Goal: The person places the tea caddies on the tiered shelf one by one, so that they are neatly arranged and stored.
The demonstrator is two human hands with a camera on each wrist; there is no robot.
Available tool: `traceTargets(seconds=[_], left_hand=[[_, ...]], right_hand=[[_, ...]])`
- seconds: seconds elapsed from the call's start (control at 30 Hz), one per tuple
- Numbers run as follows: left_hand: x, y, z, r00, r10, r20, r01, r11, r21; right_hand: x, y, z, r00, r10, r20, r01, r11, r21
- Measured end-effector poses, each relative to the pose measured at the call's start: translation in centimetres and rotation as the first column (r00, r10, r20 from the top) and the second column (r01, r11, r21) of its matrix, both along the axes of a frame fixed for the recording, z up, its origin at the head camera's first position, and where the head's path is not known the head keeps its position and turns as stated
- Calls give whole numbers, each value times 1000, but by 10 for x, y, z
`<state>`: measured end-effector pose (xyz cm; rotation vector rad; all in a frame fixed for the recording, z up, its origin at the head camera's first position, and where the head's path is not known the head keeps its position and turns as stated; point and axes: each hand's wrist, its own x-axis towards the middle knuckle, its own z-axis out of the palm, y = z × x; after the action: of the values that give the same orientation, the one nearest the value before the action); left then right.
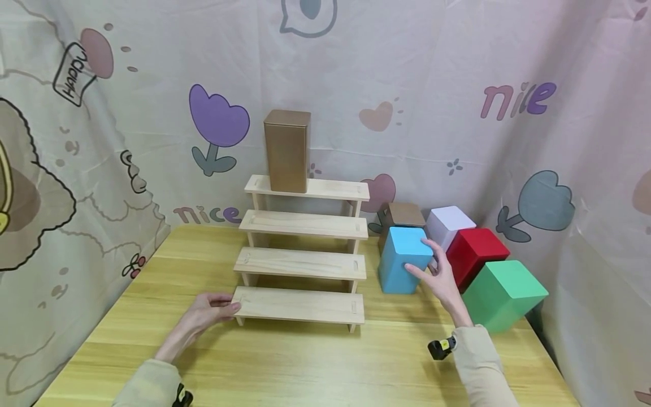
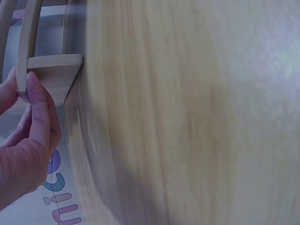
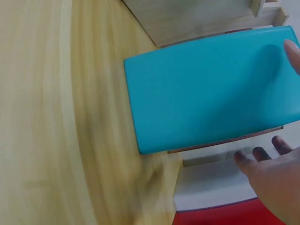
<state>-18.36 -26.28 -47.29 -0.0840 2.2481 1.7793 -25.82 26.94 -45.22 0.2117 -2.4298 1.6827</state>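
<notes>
At the left end of the lowest step of the wooden tiered shelf, my left hand pinches the board; the left wrist view shows thumb and fingers of that hand on either side of the board's end. A blue box stands upright right of the shelf. My right hand is at its right side, thumb and fingers spread. In the right wrist view the thumb overlaps the blue box, while several fingers of the right hand lie beside it, visibly apart from it.
A tall brown box stands on the top step. Behind the blue box is another brown box; white, red and green boxes stand to its right. A printed cloth hangs behind the wooden table.
</notes>
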Motion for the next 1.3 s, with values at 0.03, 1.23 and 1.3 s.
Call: traceTargets(seconds=[0.03,1.23,1.3], left_hand=[[0,0,0,1000,0,1,0,1000,2],[0,0,-1,1000,2,8,-2,1000,9],[-1,0,-2,1000,3,5,-3,1000,7]], right_hand=[[0,1,-2,1000,8,-7,-8,1000,-1],[-10,4,-15,998,21,-63,-21,1000,-6],[-9,4,-15,998,17,-68,-17,1000,-3]])
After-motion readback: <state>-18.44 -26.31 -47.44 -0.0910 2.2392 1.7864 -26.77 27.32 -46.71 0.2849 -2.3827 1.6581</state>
